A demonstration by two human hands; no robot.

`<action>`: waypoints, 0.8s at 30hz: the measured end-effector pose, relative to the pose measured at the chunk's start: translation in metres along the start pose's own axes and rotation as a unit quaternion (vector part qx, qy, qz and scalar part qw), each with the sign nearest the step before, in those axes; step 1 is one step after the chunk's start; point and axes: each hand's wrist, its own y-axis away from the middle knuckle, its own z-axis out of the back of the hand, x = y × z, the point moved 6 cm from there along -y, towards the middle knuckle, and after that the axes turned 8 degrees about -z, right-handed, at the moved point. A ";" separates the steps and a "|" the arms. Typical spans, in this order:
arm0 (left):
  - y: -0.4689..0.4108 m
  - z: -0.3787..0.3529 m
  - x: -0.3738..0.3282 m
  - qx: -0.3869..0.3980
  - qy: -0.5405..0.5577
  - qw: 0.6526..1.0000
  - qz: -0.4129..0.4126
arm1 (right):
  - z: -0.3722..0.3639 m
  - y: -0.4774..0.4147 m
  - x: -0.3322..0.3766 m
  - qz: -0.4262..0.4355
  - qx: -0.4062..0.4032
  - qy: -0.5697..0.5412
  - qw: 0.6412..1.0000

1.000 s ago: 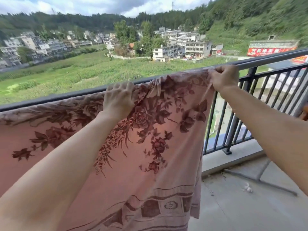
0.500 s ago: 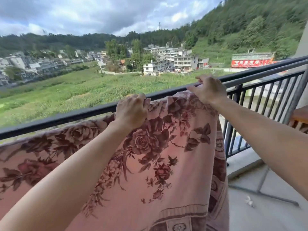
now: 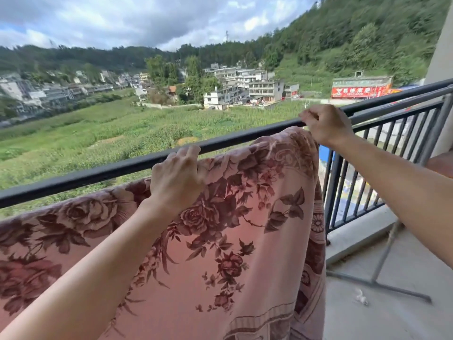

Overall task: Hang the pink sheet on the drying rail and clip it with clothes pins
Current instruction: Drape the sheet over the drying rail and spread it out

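Note:
The pink sheet with dark red roses hangs in front of me on the near side of the black rail, its top edge just below the bar. My left hand grips the sheet's top edge near the middle, fingers curled over the cloth close to the rail. My right hand pinches the sheet's upper right corner at the rail. No clothes pins are in view.
The balcony railing with vertical bars runs to the right, above a concrete kerb. A thin metal stand leg and a small white scrap lie on the balcony floor. A wall stands at far right.
The sheet's top edge has come off the rail and now hangs below it. Both hands keep their grip; my view has tilted upward.

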 end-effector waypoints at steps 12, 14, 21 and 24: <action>-0.076 -0.060 -0.187 -0.087 -0.022 0.993 -0.077 | -0.007 -0.076 -0.100 0.116 0.135 0.033 0.983; -0.089 -0.076 -0.202 -0.097 -0.064 0.993 -0.022 | -0.005 -0.095 -0.123 0.132 0.145 0.020 0.980; -0.109 -0.105 -0.221 -0.062 -0.095 0.983 0.146 | -0.015 -0.125 -0.150 0.196 0.170 -0.006 0.966; -0.106 -0.093 -0.228 -0.078 -0.088 0.982 0.146 | -0.018 -0.135 -0.154 0.210 0.188 -0.014 0.960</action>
